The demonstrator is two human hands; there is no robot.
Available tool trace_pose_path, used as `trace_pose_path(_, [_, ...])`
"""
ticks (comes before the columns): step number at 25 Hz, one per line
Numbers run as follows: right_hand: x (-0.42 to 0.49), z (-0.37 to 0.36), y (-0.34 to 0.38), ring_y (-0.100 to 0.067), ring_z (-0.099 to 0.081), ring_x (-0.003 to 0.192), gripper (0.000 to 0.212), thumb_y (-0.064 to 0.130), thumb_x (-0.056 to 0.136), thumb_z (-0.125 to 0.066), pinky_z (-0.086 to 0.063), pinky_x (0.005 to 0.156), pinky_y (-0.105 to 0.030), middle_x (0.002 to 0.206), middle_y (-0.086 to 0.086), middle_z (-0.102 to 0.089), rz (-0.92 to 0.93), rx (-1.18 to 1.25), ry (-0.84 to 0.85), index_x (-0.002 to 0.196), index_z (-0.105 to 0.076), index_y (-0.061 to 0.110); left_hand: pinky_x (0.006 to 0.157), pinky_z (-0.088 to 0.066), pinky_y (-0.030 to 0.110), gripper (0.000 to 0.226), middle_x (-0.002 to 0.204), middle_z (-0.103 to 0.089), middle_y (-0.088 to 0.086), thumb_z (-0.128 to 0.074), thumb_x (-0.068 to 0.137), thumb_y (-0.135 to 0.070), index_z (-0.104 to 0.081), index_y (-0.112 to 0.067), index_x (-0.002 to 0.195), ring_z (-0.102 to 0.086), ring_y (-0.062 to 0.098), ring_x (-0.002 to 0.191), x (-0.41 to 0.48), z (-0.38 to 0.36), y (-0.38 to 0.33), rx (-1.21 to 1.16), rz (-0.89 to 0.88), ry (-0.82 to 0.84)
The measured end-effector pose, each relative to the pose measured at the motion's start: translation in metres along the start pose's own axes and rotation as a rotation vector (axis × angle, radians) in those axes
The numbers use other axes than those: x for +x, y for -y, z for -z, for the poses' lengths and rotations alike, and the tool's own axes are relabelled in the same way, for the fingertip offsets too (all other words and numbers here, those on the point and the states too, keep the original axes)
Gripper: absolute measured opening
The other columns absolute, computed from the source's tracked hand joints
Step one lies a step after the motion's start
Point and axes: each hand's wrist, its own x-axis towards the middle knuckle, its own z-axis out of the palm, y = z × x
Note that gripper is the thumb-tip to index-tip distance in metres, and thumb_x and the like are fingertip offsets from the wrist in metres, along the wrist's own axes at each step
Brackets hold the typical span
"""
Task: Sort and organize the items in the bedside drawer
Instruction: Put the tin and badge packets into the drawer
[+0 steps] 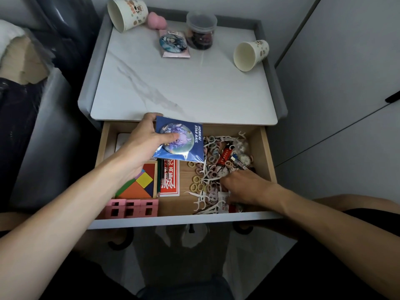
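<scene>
The bedside drawer (268, 152) is pulled out below the marble top. My left hand (142, 146) grips a blue badge packet (186, 141) lettered "Honkai Star Rail" above the drawer's back middle. My right hand (242, 187) reaches down into a heap of small hair ties and white floss picks (205, 182) in the drawer's right half; its fingertips are curled in the heap, and whether they hold anything is hidden. A coloured tangram puzzle (142, 182), pencils (160, 176), a red card box (172, 180) and pink blocks (132, 208) fill the left half.
On the nightstand top (173, 87) lie two tipped paper cups (125, 14) (251, 55), a pink sponge (157, 21), a clear jar of dark hair ties (201, 31) and another badge packet (174, 44). A bed edge is at left, a cupboard door at right.
</scene>
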Motion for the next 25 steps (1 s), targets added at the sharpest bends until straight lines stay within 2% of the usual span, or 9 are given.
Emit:
trace_pose_path(3, [-0.001,0.005,-0.003,-0.019,-0.059,0.093,0.022,0.037,0.087,-0.07,-0.038,0.069,-0.03,0.1,-0.001,-0.062,-0.011,0.125,0.04,0.097,-0.061,0.019,0.098,-0.05,0.04,0.087,0.138,-0.053,0.001,-0.084,0.071,-0.018,-0.037,-0.043,0.14,-0.062,0.02,0.114,0.001,0.003,0.001,0.051,0.006,0.009])
trace_pose_path(6, [-0.007,0.017,-0.008,-0.019,-0.06,0.089,0.015,0.031,0.087,-0.071,-0.044,0.068,-0.03,0.089,0.002,-0.061,-0.034,0.178,0.108,0.086,-0.063,0.018,0.102,-0.048,0.042,0.077,0.136,-0.056,0.004,-0.082,0.068,-0.018,-0.046,-0.064,0.12,-0.061,0.019,0.117,-0.001,0.004,0.0,0.043,-0.047,0.072])
trace_pose_path(10, [-0.022,0.044,-0.016,-0.019,-0.063,0.092,0.017,0.035,0.088,-0.07,-0.043,0.07,-0.029,0.102,0.001,-0.067,-0.17,0.048,-0.019,0.1,-0.07,0.023,0.087,-0.05,0.02,0.031,0.105,-0.072,-0.006,-0.064,0.088,0.0,-0.075,-0.027,0.098,-0.066,0.011,0.102,-0.006,-0.002,-0.007,0.201,-0.174,0.113])
trace_pose_path(13, [-0.034,0.072,-0.022,-0.017,-0.061,0.091,0.014,0.039,0.089,-0.068,-0.037,0.068,-0.027,0.091,0.009,-0.062,-0.191,0.179,-0.127,0.088,-0.068,0.025,0.069,-0.038,0.002,0.03,0.096,-0.071,-0.013,-0.059,0.091,0.0,-0.078,-0.023,0.091,-0.06,-0.006,0.093,-0.012,-0.006,-0.01,0.457,-0.243,0.088])
trace_pose_path(15, [-0.038,0.091,-0.018,-0.01,-0.059,0.083,0.011,0.037,0.089,-0.069,-0.038,0.064,-0.025,0.084,0.016,-0.061,-0.099,0.453,-0.13,0.08,-0.065,0.031,0.069,-0.04,0.005,0.027,0.096,-0.073,-0.01,-0.058,0.092,-0.007,-0.079,-0.024,0.091,-0.061,-0.007,0.088,-0.018,-0.008,-0.012,0.548,-0.286,0.129])
trace_pose_path(17, [-0.035,0.106,-0.005,-0.005,-0.059,0.075,0.008,0.033,0.087,-0.072,-0.04,0.062,-0.02,0.08,0.016,-0.066,0.009,0.66,-0.147,0.08,-0.07,0.029,0.075,-0.046,0.023,0.02,0.091,-0.075,-0.006,-0.063,0.092,-0.032,-0.08,-0.022,0.089,-0.067,0.006,0.084,-0.026,-0.009,-0.017,0.534,-0.227,0.25])
trace_pose_path(19, [-0.023,0.113,0.008,-0.002,-0.057,0.07,0.008,0.03,0.085,-0.075,-0.041,0.064,-0.02,0.076,0.014,-0.068,0.073,0.779,-0.179,0.078,-0.073,0.026,0.07,-0.043,0.037,0.041,0.077,-0.073,-0.002,-0.065,0.084,-0.057,-0.077,-0.018,0.081,-0.066,0.021,0.076,-0.031,-0.008,-0.021,0.535,-0.151,0.38])
trace_pose_path(22, [-0.006,0.115,0.022,-0.001,-0.056,0.067,0.007,0.02,0.084,-0.076,-0.042,0.069,-0.023,0.073,0.008,-0.068,0.121,0.963,-0.2,0.079,-0.075,0.016,0.061,-0.022,0.037,0.058,0.06,-0.046,0.005,-0.076,0.077,-0.051,-0.061,0.004,0.069,-0.037,0.022,0.06,-0.031,-0.002,-0.017,0.502,-0.071,0.42])
trace_pose_path(25, [0.001,0.116,0.025,-0.003,-0.057,0.068,0.011,0.023,0.082,-0.078,-0.044,0.064,-0.018,0.077,0.0,-0.069,0.081,1.103,-0.265,0.083,-0.074,0.013,0.059,-0.02,0.031,0.053,0.06,-0.039,0.008,-0.08,0.078,-0.037,-0.06,0.012,0.07,-0.034,0.017,0.062,-0.025,0.004,-0.011,0.502,-0.026,0.357])
